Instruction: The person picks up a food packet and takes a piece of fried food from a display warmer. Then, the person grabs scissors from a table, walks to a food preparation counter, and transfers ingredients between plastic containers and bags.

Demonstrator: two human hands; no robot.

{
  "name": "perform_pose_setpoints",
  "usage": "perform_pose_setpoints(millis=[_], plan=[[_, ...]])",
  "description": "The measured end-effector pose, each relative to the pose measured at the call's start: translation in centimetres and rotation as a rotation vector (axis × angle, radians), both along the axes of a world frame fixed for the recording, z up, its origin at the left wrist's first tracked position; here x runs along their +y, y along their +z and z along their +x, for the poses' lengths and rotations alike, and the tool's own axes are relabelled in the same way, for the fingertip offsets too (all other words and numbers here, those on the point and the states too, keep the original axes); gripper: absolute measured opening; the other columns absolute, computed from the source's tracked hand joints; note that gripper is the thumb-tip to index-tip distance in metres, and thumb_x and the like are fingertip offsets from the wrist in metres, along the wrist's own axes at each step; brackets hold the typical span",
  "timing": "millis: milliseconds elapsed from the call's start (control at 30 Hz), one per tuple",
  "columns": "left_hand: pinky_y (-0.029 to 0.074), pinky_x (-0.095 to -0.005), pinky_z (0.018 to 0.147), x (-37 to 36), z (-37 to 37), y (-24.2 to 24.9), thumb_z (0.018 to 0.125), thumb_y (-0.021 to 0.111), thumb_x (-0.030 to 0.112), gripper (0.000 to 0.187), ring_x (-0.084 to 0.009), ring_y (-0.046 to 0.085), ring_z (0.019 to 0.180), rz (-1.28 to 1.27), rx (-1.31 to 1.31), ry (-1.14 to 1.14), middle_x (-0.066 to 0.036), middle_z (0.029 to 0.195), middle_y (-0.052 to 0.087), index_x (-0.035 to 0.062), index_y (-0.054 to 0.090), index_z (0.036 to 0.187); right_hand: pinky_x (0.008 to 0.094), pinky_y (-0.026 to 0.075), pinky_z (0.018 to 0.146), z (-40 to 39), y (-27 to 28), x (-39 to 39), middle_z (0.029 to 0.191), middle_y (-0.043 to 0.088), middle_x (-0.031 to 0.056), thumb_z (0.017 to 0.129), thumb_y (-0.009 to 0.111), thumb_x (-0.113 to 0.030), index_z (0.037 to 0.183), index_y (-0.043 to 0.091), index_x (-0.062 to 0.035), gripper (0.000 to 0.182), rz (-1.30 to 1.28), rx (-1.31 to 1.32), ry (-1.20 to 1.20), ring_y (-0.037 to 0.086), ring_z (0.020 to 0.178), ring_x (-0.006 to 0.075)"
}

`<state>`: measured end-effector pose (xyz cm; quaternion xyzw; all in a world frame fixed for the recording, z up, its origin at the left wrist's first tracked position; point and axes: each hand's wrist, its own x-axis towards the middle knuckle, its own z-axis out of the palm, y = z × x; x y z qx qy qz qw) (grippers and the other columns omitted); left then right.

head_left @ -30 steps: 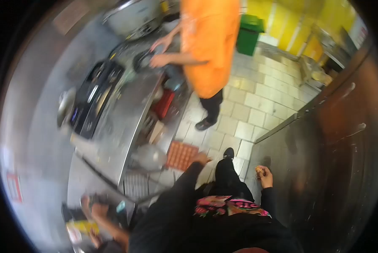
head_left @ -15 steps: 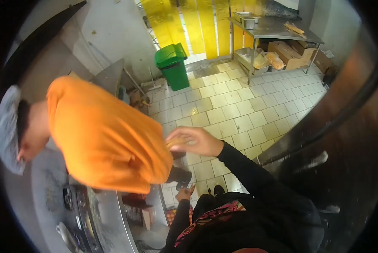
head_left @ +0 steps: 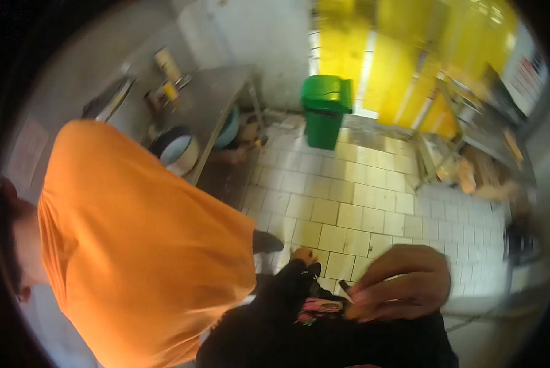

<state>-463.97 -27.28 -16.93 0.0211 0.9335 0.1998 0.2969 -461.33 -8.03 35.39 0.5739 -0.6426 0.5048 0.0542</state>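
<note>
Fingers of the right hand [head_left: 398,283] curl round a small brownish morsel [head_left: 360,311] (too blurred to name), close before the chest. Beyond it the left hand [head_left: 303,254] hangs low, grip unclear, beside a co-worker's orange shirt [head_left: 134,245]; farther off, a green bin [head_left: 325,110]

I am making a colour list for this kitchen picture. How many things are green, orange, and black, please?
Green: 1, the bin
Orange: 1, the co-worker's shirt
Black: 1, the wearer's left sleeve
Total: 3
</note>
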Motion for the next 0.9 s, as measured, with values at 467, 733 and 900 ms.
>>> perform_pose_setpoints(millis=[467,733,900], plan=[[0.029,-0.0561,0.096,10.1,-20.5,4.0,0.074,0.058,0.065,0.053,-0.0275,0.060,0.094,0.102,0.211,0.264,-0.009,0.095,0.065,0.0136,0.069,0.083,0.0267,0.056,0.071,-18.1,-0.3,9.2,0.089,0.067,0.0119,0.076,0.073,-0.007,0.092,0.065,-0.0057,0.019,-0.185,-0.094,0.177,0.065,0.080,0.0196],[0.034,-0.0553,0.098,2.6,-12.5,1.5,0.072,0.044,0.076,0.084,-0.0329,0.051,0.117,-0.146,-0.135,0.921,-0.018,0.123,0.056,0.0078,0.059,0.119,0.0277,0.055,0.070,-27.0,-1.2,14.2,0.087,0.069,0.0110,0.074,0.075,-0.012,0.087,0.067,-0.0050,0.017,-0.353,-0.324,0.461,0.065,0.077,0.0193],[0.035,-0.0518,0.100,3.7,-6.8,3.1,0.078,0.042,0.067,0.078,-0.0345,0.046,0.123,-0.204,-0.326,1.115,-0.020,0.130,0.050,0.0046,0.055,0.124,0.0303,0.055,0.075,-33.6,-3.6,14.2,0.088,0.069,0.0135,0.076,0.073,-0.010,0.089,0.065,-0.0039,0.016,-0.454,-0.378,0.598,0.065,0.082,0.0215]])
